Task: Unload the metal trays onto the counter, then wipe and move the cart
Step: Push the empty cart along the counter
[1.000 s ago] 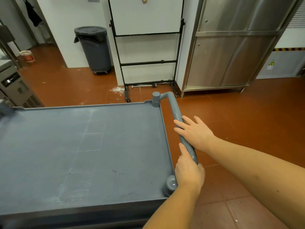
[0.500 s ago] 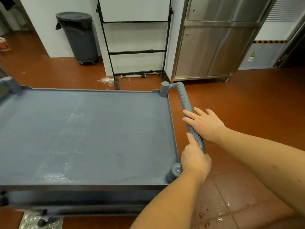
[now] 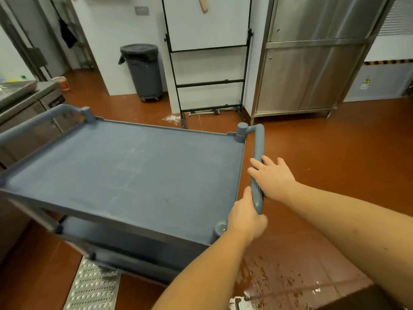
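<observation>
The grey plastic cart (image 3: pixel 134 175) fills the middle of the view, its top shelf bare and streaked with pale marks. A ribbed handle (image 3: pixel 258 144) runs along its right end. My left hand (image 3: pixel 244 220) grips the near end of that handle, close to the corner post. My right hand (image 3: pixel 273 177) lies over the handle just beyond it, fingers curled across the bar. No metal trays are on the cart. A steel counter (image 3: pixel 26 97) stands at the far left, beside the cart's other handle (image 3: pixel 44 115).
A grey bin (image 3: pixel 143 70) and a black wheeled rack (image 3: pixel 207 63) stand against the far wall. A steel cabinet (image 3: pixel 308 74) is at the right. A metal drain grate (image 3: pixel 93 285) lies under the cart's near edge. Wet spatter (image 3: pixel 279 280) marks the red floor by my feet.
The cart has swung, its handle end coming toward me and its far end turning toward the left counter. Both hands have stayed on the handle.
</observation>
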Available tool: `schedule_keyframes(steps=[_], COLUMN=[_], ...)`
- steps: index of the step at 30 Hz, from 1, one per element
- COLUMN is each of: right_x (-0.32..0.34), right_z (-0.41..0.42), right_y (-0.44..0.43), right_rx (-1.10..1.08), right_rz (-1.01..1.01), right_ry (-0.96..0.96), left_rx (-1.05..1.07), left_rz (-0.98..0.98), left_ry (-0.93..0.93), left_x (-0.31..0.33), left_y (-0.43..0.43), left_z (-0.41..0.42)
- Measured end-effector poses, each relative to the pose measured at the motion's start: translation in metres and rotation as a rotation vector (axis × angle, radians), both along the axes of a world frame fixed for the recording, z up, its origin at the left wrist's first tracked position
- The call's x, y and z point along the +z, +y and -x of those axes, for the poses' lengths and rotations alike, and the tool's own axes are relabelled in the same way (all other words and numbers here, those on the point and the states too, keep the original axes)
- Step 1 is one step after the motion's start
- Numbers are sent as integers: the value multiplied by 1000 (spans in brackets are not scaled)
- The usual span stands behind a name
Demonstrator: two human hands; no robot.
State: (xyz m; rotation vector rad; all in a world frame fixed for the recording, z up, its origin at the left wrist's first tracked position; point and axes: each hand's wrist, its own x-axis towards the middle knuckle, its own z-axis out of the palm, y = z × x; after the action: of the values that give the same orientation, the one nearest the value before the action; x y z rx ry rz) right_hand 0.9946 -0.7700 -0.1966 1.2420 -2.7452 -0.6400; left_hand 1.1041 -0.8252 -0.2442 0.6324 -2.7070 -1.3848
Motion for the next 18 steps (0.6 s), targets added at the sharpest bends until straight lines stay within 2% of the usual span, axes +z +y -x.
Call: schedule_keyframes(steps=[6,18], right_x=[2,29], right_z=[-93,-200], right_y=[33,114], right_rx=[8,179], right_rz=[-28,-210], right_ry=[19,63], left_rx=[-17,-191], left_rz=[59,13], left_ry=[-21,-24], left_x=[-5,-1], left_y=[21,91], left_z=[-90,-217])
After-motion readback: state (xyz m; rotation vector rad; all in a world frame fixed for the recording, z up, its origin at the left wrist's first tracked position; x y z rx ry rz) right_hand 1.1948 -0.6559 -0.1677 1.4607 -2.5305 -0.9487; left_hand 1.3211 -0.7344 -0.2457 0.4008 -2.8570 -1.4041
